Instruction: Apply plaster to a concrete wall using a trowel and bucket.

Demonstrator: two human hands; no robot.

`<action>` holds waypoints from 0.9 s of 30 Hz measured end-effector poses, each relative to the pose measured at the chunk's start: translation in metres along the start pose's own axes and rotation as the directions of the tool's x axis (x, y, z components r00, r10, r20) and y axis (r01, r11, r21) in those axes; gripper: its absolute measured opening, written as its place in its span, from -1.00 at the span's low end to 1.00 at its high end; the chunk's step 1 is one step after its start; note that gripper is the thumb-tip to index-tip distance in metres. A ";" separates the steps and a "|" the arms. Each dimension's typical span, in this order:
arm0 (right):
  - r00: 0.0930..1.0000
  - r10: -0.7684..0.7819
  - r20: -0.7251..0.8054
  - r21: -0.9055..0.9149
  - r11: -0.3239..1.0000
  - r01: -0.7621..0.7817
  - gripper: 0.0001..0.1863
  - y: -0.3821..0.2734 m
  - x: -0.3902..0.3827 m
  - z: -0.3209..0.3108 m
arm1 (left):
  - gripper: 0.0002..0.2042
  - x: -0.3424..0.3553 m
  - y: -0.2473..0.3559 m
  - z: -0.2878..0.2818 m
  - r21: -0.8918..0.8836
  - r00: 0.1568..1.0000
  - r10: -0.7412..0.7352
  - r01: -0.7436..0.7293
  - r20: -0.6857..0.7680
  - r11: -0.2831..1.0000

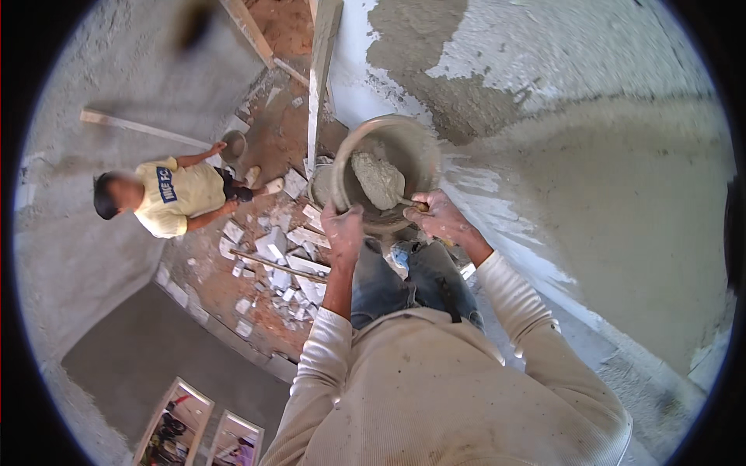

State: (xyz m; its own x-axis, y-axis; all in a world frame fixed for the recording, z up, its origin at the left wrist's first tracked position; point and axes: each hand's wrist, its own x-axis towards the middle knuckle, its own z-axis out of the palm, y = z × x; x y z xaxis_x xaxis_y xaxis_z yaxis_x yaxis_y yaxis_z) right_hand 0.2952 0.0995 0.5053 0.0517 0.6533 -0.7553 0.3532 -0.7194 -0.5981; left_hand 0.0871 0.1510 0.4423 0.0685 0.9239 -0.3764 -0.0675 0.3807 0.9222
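Trowel (420, 206), heaped with grey mortar (376, 179), sits within the bucket (423, 155). Right grip (443, 217) is nearer, closed round its handle; whether it also bears on the rim, cannot tell. Long axis slants forward-left from handle to loaded blade. Left grip (343, 233) clasps the bucket's near-left rim. Part-plastered wall (614, 210) to the right.

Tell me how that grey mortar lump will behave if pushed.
The mortar lump would probably squash rather than roll: it looks damp and pasty. That dense-looking mass is likely heavy for its size. Tilting the trowel handle in the right hand might slide it off, since it sits thickly heaped.
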 end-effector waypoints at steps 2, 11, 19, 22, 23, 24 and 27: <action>0.985 -0.139 -0.102 -0.186 0.975 0.118 -0.70 0.002 0.023 0.005 | -0.66 0.006 -0.029 -0.020 -0.064 0.994 -0.075 0.070 -0.080 0.995; 0.941 -0.333 0.060 -0.231 0.912 0.338 -0.75 -0.038 0.118 -0.020 | -0.51 -0.024 -0.098 -0.153 -0.156 0.829 -0.227 0.170 -0.512 0.973; 0.752 -0.128 -0.647 0.302 0.862 0.407 -0.80 0.020 0.237 -0.106 | -0.50 -0.073 -0.151 -0.234 0.079 0.814 -0.185 0.272 -0.551 0.959; 0.968 -0.074 -0.238 0.347 0.925 0.156 -0.82 0.049 0.142 -0.131 | -0.53 -0.088 -0.150 -0.218 0.013 0.731 -0.294 0.382 -0.616 0.924; 0.966 -0.103 -0.239 0.376 0.907 0.189 -0.82 0.054 0.118 -0.130 | -0.53 -0.095 -0.151 -0.215 0.013 0.737 -0.306 0.392 -0.603 0.920; 0.963 -0.100 -0.249 0.377 0.906 0.191 -0.82 0.058 0.122 -0.122 | -0.53 -0.097 -0.156 -0.213 0.029 0.741 -0.328 0.424 -0.586 0.905; 0.960 -0.156 -0.232 0.155 0.969 0.195 -0.77 0.078 0.185 -0.068 | -0.58 -0.093 -0.182 -0.200 0.017 0.763 -0.329 0.406 -0.556 0.914</action>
State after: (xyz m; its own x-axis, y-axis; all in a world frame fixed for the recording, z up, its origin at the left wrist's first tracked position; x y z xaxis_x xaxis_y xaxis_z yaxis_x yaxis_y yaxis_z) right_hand 0.3961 0.1805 0.3368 0.2113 0.7943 -0.5696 0.2078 -0.6060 -0.7679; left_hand -0.1059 0.0034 0.2917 -0.4789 0.6012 -0.6397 -0.0174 0.7220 0.6916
